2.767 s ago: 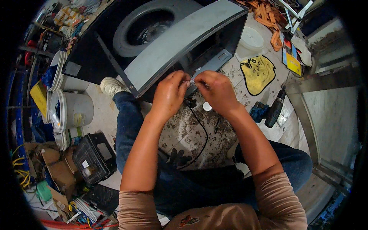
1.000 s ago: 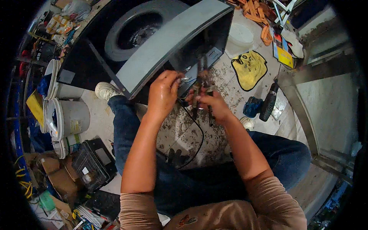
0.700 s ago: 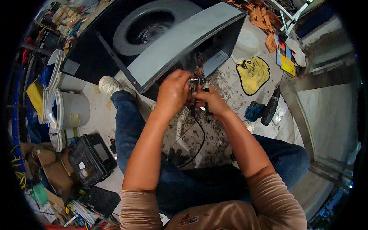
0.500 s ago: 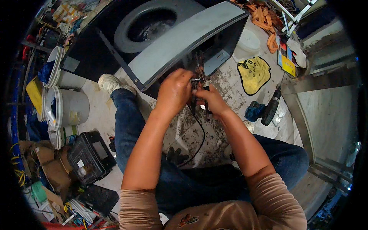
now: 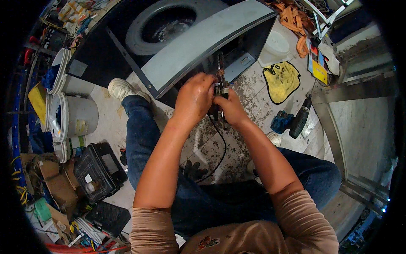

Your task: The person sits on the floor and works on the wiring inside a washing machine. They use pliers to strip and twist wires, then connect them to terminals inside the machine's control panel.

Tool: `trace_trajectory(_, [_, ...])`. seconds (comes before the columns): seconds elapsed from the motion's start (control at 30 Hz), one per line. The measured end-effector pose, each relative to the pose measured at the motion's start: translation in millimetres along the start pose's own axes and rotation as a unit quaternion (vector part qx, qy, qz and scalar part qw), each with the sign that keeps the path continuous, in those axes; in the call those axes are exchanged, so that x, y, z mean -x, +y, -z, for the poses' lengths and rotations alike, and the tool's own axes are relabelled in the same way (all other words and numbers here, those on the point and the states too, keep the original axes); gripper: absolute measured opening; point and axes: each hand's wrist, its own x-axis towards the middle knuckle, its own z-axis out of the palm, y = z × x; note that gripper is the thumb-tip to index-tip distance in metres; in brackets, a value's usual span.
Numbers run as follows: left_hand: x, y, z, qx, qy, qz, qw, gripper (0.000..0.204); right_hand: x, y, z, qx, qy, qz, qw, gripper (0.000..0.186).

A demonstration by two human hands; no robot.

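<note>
My left hand (image 5: 193, 95) is closed, its fingers curled at a small dark metal part (image 5: 220, 80) with rusty-brown bits. From the other side my right hand (image 5: 232, 109) grips the same part, thumb pointing toward the left hand. The fingers cover most of it, so its exact kind does not show. A thin black cable (image 5: 224, 148) hangs below the hands and curves down to the floor. Just beyond the hands stands a grey-topped machine housing (image 5: 203, 40) with a dark open side, and the part's upper end reaches toward that opening.
A black cordless drill (image 5: 301, 118) and a yellow cloth (image 5: 281, 82) lie on the dirt-strewn floor at right. White buckets (image 5: 80, 116) and a black tool case (image 5: 99, 173) stand at left. Behind the grey top is a tyre-like ring (image 5: 139, 31). A dark glove (image 5: 195, 170) lies between my legs.
The dark part has turned between my hands, and its lower prongs show less below the fingers. My right hand has shifted slightly left. The left hand stays nearly in place.
</note>
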Motion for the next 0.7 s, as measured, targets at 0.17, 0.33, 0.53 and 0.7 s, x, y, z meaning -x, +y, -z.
trace_trajectory(0.17, [0.0, -2.4, -3.1, 0.010, 0.012, 0.003, 1.000, 0.017, -3.5, 6.2, -1.9, -0.038, -0.001, 0.009, 0.999, 0.029])
trace_trajectory(0.33, [-0.2, -0.8, -2.2, 0.043, 0.012, 0.010, 0.999, 0.015, -1.1, -0.4, -3.5, -0.054, -0.004, -0.002, 0.999, 0.026])
trace_trajectory(0.53, [-1.7, -0.1, -3.1, 0.046, 0.013, 0.021, 0.999, 0.015, -3.1, 1.3, -0.3, -0.038, -0.014, 0.003, 0.999, 0.026])
trace_trajectory(0.7, [-0.3, -1.0, -3.6, 0.042, 0.011, 0.025, 0.999, 0.015, -3.1, 1.8, -3.8, -0.041, -0.003, 0.016, 0.999, 0.030])
